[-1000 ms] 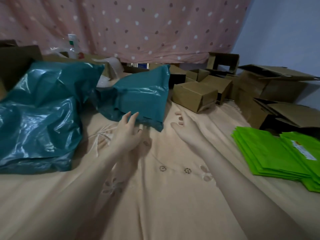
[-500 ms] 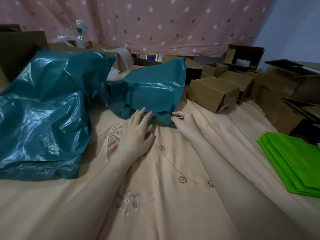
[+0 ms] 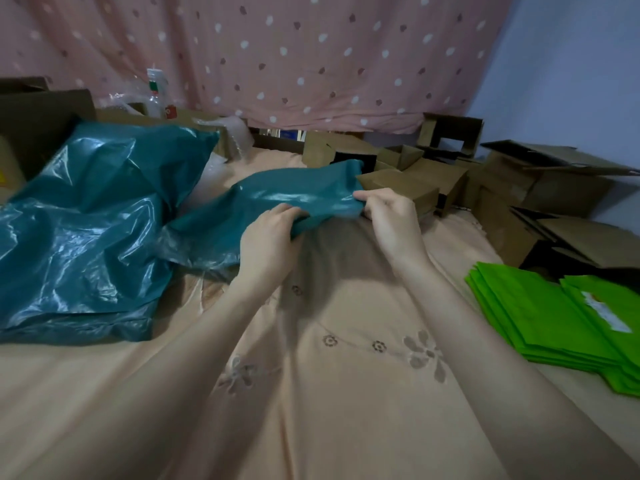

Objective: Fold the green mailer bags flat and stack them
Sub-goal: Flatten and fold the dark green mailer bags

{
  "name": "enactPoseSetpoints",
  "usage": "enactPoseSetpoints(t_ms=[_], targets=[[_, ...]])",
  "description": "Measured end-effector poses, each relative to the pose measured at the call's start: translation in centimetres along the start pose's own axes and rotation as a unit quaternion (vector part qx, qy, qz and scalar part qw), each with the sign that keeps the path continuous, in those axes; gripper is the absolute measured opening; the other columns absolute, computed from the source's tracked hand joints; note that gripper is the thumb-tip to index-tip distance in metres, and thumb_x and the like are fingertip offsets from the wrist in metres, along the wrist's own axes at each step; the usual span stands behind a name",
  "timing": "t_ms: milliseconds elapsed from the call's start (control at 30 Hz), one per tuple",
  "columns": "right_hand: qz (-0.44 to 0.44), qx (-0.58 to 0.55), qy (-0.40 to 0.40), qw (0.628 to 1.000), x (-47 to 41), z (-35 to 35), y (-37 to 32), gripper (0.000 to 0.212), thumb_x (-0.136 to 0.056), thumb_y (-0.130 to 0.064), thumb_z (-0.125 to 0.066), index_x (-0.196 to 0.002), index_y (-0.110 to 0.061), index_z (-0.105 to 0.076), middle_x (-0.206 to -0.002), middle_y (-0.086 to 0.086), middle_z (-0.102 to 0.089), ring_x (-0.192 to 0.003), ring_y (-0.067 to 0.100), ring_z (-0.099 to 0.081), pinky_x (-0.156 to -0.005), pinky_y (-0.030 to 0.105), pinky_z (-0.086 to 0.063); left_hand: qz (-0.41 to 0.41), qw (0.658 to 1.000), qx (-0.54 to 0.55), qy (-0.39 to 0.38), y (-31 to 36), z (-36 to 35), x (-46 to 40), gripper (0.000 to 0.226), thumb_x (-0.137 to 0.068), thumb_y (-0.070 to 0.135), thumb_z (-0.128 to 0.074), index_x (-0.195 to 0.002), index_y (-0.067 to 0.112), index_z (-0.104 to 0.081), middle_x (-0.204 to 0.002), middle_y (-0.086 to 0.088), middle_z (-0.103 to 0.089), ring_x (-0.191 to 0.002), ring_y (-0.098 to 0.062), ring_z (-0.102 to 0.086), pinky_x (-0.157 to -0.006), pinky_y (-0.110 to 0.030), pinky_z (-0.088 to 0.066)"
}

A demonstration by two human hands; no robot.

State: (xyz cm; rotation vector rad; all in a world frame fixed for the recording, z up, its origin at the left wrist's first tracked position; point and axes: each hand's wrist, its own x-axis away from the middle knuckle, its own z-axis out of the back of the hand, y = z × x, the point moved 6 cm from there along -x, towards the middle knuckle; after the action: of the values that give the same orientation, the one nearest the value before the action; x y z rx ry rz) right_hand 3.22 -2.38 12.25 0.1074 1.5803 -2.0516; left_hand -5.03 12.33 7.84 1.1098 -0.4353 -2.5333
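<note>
Both hands grip the near edge of a teal bag [image 3: 277,202], lifted off the sheet [image 3: 329,393]. Left hand [image 3: 268,237] pinches the edge w/ fingers curled over the top; thumb is under the plastic, out of sight. Right hand [image 3: 388,216] clamps the bag's right corner, fingertips folded onto it — the corner itself is hidden in the grip. Between the two hands the edge sags a bit; beyond them the bag runs back and left, its far end blurred against cardboard boxes [image 3: 408,188].

Left of the left hand lies a big teal pile [image 3: 79,237], crumpled and glossy; can't tell how many bags are in it, and its left side is cut off by the frame. Well right of the right hand, near side, sits a flat stack of green mailers [image 3: 540,317] — partly cut off at the frame edge, w/ a white label [image 3: 606,313] too blurred to read. More boxes [image 3: 554,188] behind that stack, approx. all open or flattened. Behind everything hangs a dotted curtain [image 3: 277,57].
</note>
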Motion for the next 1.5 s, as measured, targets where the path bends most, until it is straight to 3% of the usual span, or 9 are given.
enactPoseSetpoints(t_ms=[167,333,467,833,1000,1133,1267,1367,1500], targets=[[0.065,0.046,-0.001,0.997,2.0,3.4,-2.6,0.031,-0.093,-0.005,-0.043,-0.089,-0.014,-0.072,-0.088,-0.005,-0.065,-0.086,0.004,-0.058,-0.075,0.006,-0.046,-0.046,0.997,0.027,0.053,4.1,5.0,-0.2,0.025,-0.084,0.015,-0.059,-0.107,0.022,-0.064,-0.109,0.003,-0.065,-0.099,-0.023,-0.059,-0.074,-0.033,-0.043],[0.125,0.104,0.048,0.985,2.7,7.1,-4.6,0.039,-0.081,0.01,-0.046,-0.098,-0.02,-0.065,-0.106,0.008,-0.056,-0.098,0.014,-0.051,-0.084,0.019,-0.041,-0.109,0.988,0.056,0.09,7.9,9.5,-0.5,0.02,-0.084,0.013,-0.057,-0.103,0.018,-0.063,-0.102,0.001,-0.067,-0.092,-0.022,-0.06,-0.07,-0.034,-0.048],[0.138,0.154,-0.067,0.976,3.4,7.6,-5.6,0.049,-0.074,-0.024,-0.07,-0.121,-0.021,-0.057,-0.121,0.003,-0.056,-0.113,0.016,-0.053,-0.099,0.037,-0.045,-0.143,0.978,0.102,0.112,10.8,12.5,-1.1,0.018,-0.08,0.01,-0.054,-0.096,0.016,-0.062,-0.097,0.004,-0.065,-0.088,-0.02,-0.058,-0.068,-0.036,-0.046],[0.146,0.027,0.067,0.987,7.1,10.5,-10.9,0.019,-0.085,-0.027,-0.063,-0.09,-0.009,-0.069,-0.088,0.0,-0.073,-0.083,0.016,-0.068,-0.078,0.046,-0.054,-0.168,0.941,-0.072,0.285,16.6,16.4,-0.1,0.059,-0.07,0.014,-0.067,-0.123,0.021,-0.041,-0.128,-0.003,-0.03,-0.116,-0.024,-0.033,-0.096,-0.036,-0.027],[0.124,-0.104,0.068,0.984,8.0,10.7,-12.0,0.009,-0.09,-0.017,-0.06,-0.095,-0.02,-0.066,-0.093,-0.007,-0.071,-0.086,0.004,-0.066,-0.082,0.034,-0.055,-0.237,0.903,-0.102,0.342,18.2,15.7,2.8,0.059,-0.083,0.011,-0.063,-0.133,0.024,-0.036,-0.141,-0.008,-0.026,-0.134,-0.026,-0.027,-0.114,-0.047,-0.015],[0.076,-0.199,0.107,0.971,7.8,11.4,-11.8,0.015,-0.089,-0.009,-0.056,-0.089,-0.021,-0.065,-0.091,-0.002,-0.071,-0.088,0.015,-0.068,-0.078,0.033,-0.056,-0.329,0.848,-0.062,0.411,19.3,16.5,5.0,0.039,-0.083,0.006,-0.057,-0.114,0.028,-0.051,-0.122,0.005,-0.044,-0.104,-0.017,-0.045,-0.091,-0.028,-0.031],[0.061,-0.244,0.139,0.958,7.1,12.7,-13.0,0.012,-0.09,-0.013,-0.055,-0.096,-0.016,-0.065,-0.094,0.004,-0.072,-0.092,0.021,-0.068,-0.084,0.042,-0.056,-0.332,0.9,-0.04,0.279,19.7,16.3,3.5,0.025,-0.091,0.02,-0.05,-0.112,0.018,-0.063,-0.106,0.002,-0.057,-0.082,-0.02,-0.053,-0.066,-0.029,-0.038],[0.106,-0.246,0.103,0.958,7.5,13.0,-14.9,0.01,-0.09,-0.013,-0.057,-0.096,-0.014,-0.065,-0.094,0.003,-0.071,-0.091,0.017,-0.068,-0.082,0.034,-0.056,-0.212,0.971,0.079,0.071,19.9,15.7,1.7,0.056,-0.089,0.053,-0.036,-0.137,0.024,-0.043,-0.128,0.009,-0.047,-0.112,-0.007,-0.047,-0.087,-0.021,-0.035],[0.158,-0.214,0.009,0.964,7.9,12.2,-16.3,0.015,-0.093,-0.018,-0.054,-0.098,-0.011,-0.066,-0.093,0.0,-0.07,-0.09,0.006,-0.067,-0.075,0.018,-0.051,-0.147,0.919,0.364,-0.024,21.4,16.2,0.7,0.046,-0.083,0.04,-0.06,-0.124,0.036,-0.04,-0.115,0.029,-0.05,-0.106,0.02,-0.046,-0.087,-0.003,-0.037]])
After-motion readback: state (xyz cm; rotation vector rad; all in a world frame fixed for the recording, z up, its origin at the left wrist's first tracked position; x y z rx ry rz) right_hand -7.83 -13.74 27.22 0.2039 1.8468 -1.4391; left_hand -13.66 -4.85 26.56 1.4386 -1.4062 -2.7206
